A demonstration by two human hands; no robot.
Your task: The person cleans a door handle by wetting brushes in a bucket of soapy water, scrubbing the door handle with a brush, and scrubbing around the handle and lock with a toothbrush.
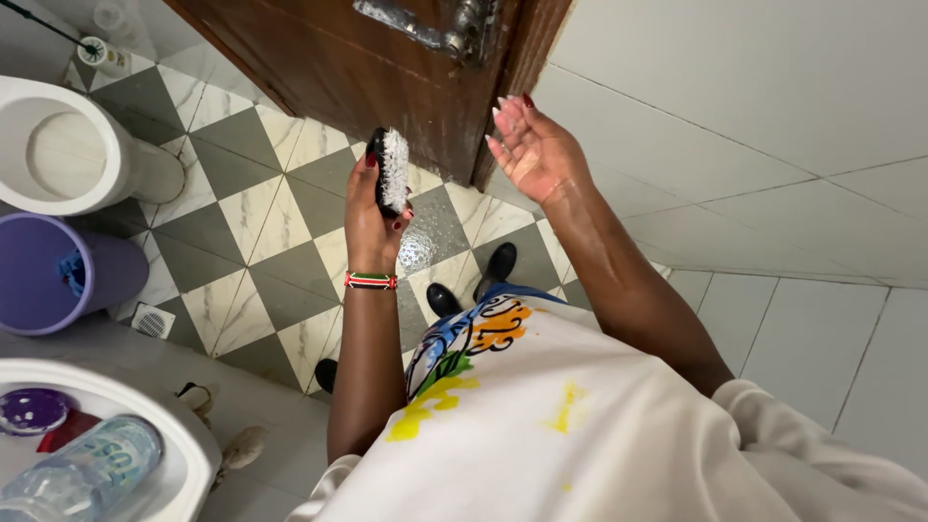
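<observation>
My left hand point(370, 224) is shut on a black scrubbing brush point(391, 170) with white bristles, held upright in front of me with the bristles facing right. A striped beaded band circles that wrist. My right hand point(530, 148) is raised, palm up and fingers spread, holding nothing; it hovers beside the lower edge of a brown wooden door point(387, 68). Both hands are over the wet grey-and-white checkered floor point(251, 232). My black boots point(501, 263) show below the hands.
A white toilet point(58, 145) stands at the upper left with a purple bin point(58, 275) below it. A white basin point(188, 449) at the lower left holds a clear plastic bottle point(92, 472). White tiled wall point(773, 145) fills the right. A floor drain point(153, 321) sits near the bin.
</observation>
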